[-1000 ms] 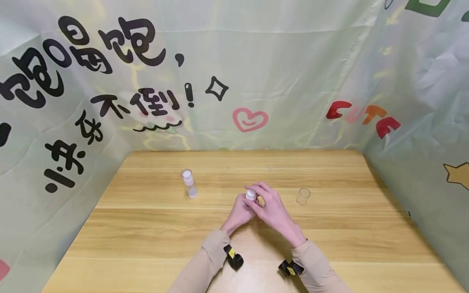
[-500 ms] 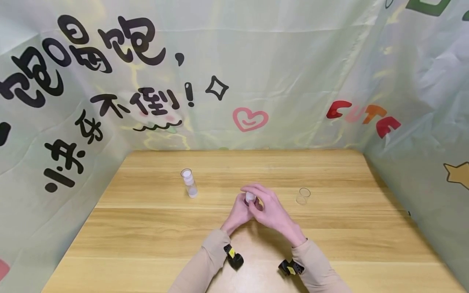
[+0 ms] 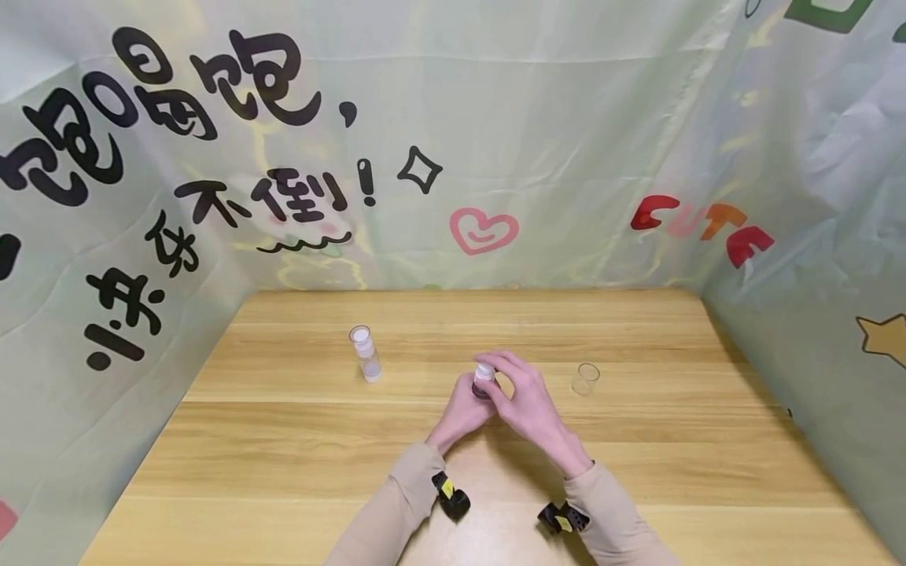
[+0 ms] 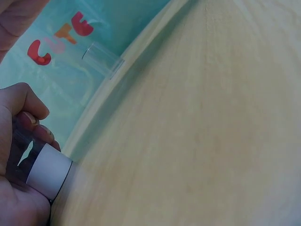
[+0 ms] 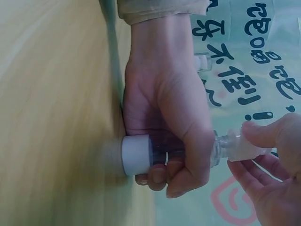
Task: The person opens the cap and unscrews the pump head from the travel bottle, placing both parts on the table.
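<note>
Near the middle of the table, my left hand (image 3: 463,409) is wrapped around a small clear bottle (image 5: 215,153) with a white base (image 5: 136,155). The base shows below the curled fingers in both wrist views; most of the bottle's body is hidden by the hand. My right hand (image 3: 527,401) comes from above and pinches the bottle's white top (image 5: 242,146) between thumb and fingers. A clear narrow neck shows between the white top and the left hand in the right wrist view. Whether the top is loose from the neck, I cannot tell.
A similar bottle (image 3: 370,363) with a white top and a clear rim around it stands upright at the left. To the right of the hands, a clear cylindrical cap (image 3: 585,380) stands on the wooden table (image 3: 283,464). Printed cloth walls (image 3: 580,157) enclose the back and sides.
The right-hand fingers came down over the white top half a second ago, then rose and spread slightly, so more of it shows now. The left hand has stayed in place.
</note>
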A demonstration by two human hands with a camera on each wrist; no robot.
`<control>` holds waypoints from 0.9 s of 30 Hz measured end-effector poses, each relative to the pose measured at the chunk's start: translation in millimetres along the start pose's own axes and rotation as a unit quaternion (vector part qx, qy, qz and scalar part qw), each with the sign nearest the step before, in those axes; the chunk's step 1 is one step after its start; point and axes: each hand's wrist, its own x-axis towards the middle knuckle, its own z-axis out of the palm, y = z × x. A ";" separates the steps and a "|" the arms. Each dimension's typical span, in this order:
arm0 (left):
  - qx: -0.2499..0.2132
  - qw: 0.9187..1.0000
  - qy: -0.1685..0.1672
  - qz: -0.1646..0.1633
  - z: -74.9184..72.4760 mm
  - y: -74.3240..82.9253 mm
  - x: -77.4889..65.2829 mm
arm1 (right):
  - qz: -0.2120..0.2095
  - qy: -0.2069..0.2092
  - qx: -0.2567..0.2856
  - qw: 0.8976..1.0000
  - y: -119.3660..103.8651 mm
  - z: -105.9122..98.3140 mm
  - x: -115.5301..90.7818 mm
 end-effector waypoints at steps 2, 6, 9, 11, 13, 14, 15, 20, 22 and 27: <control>-0.006 1.000 -0.008 -0.004 -1.0 0.2 -0.3 | -0.011 0.005 0.002 1.000 0.1 -0.8 1.1; -0.008 1.000 -0.011 -0.001 -0.5 -7.5 2.2 | -0.019 0.015 0.011 1.000 -1.2 -3.4 2.9; 0.005 1.000 0.001 0.000 2.9 -23.3 7.5 | -0.017 0.024 0.021 0.999 -2.1 -5.3 4.2; 0.012 1.000 0.011 0.002 5.7 -32.2 10.7 | -0.020 0.036 0.024 0.999 -2.1 -6.6 5.6; 0.018 1.000 0.014 0.002 7.4 -38.9 13.5 | -0.027 0.053 0.026 0.998 -1.6 -8.5 7.8; 0.019 1.000 0.014 0.003 7.7 -40.0 14.1 | -0.030 0.061 0.026 0.997 -1.0 -9.6 9.1; 0.020 1.000 0.015 0.004 7.9 -40.4 14.6 | -0.034 0.070 0.027 0.997 -0.7 -10.9 10.6; 0.025 1.000 0.016 0.006 7.9 -40.6 15.7 | -0.036 0.086 0.016 0.996 4.0 -19.3 17.2; 0.019 1.000 0.014 0.006 7.7 -40.5 15.3 | -0.032 0.086 0.004 0.996 7.4 -22.3 18.7; -0.002 1.000 0.016 0.004 8.4 -42.0 14.5 | -0.003 0.068 -0.031 0.997 18.4 -28.8 20.8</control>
